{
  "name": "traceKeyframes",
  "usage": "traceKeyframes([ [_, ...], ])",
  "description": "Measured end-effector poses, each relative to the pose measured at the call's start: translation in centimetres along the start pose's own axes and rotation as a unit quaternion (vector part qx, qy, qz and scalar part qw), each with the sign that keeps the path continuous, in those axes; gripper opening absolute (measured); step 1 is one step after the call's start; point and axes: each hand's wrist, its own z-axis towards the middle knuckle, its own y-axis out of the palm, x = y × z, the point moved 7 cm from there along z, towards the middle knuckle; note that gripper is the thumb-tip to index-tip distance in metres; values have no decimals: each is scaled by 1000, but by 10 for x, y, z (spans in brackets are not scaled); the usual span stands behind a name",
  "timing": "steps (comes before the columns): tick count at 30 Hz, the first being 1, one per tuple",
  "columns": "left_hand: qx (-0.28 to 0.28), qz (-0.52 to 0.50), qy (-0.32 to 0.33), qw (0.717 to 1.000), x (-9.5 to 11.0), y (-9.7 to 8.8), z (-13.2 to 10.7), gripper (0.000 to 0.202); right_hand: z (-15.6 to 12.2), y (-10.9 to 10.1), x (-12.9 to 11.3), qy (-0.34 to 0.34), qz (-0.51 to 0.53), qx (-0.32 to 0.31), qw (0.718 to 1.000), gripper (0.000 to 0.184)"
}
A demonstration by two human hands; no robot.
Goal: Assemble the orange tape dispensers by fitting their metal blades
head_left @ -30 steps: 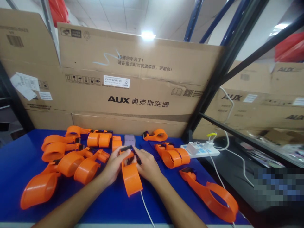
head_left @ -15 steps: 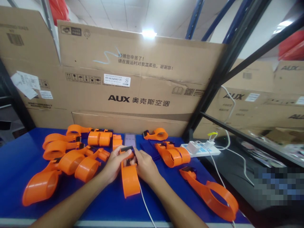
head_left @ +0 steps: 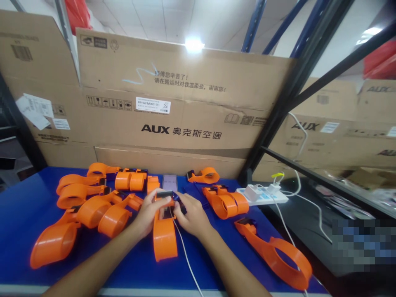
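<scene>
An orange strap loop [head_left: 165,239] with a black buckle at its far end lies on the blue table [head_left: 18,214] in front of me. My left hand [head_left: 149,212] grips the buckle end from the left, thumb on top of the black piece. From the right, my right hand [head_left: 192,214] pinches the same end with its fingers curled in. A white cable [head_left: 185,258] runs from under my right hand toward the table's near edge.
Several orange strap loops [head_left: 93,206] lie to the left, others [head_left: 225,202] to the right, one long strap [head_left: 275,251] at the near right. A phone [head_left: 169,181] lies behind my hands. A white power strip [head_left: 262,194] sits at right. Cardboard boxes [head_left: 173,107] wall the back.
The loop's near end has swung slightly left and my hands have shifted a little on the buckle. The white cable now shows over the table between my hands.
</scene>
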Motion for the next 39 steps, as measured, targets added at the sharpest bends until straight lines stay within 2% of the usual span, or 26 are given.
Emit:
traceKeyframes([
  [3,-7,14,-1,1000,-2,0,1,36,3,-5,4,24,13,3,1000,22],
  [8,20,11,-6,1000,1,-6,3,39,4,-30,28,133,6,91,987,19],
  [10,32,10,-15,999,2,-10,5,40,3,-37,41,175,-11,104,979,20],
  [13,38,14,-22,999,1,-14,7,40,2,-37,54,204,-66,62,975,18],
  [16,41,20,-19,999,0,-15,7,36,0,-25,60,215,-118,-19,969,12],
  [19,42,25,-19,999,-2,-15,7,36,-5,-15,60,218,-147,-71,962,17],
  [24,28,37,-20,999,-4,-12,9,38,-6,-10,59,191,-155,-90,965,19],
  [27,19,48,-23,998,-4,-10,9,38,0,-18,52,154,-121,-43,980,17],
  [31,7,70,-20,997,-5,-7,8,38,8,-30,25,59,-7,16,998,23],
  [34,-3,86,-16,996,-8,-7,8,39,11,-23,4,-4,43,-26,999,32],
  [36,-8,92,-19,996,-10,-7,8,40,10,-15,-2,-17,46,-57,997,32],
  [39,-6,95,-21,995,-11,-7,8,43,10,-10,-3,-18,53,-58,997,29],
])
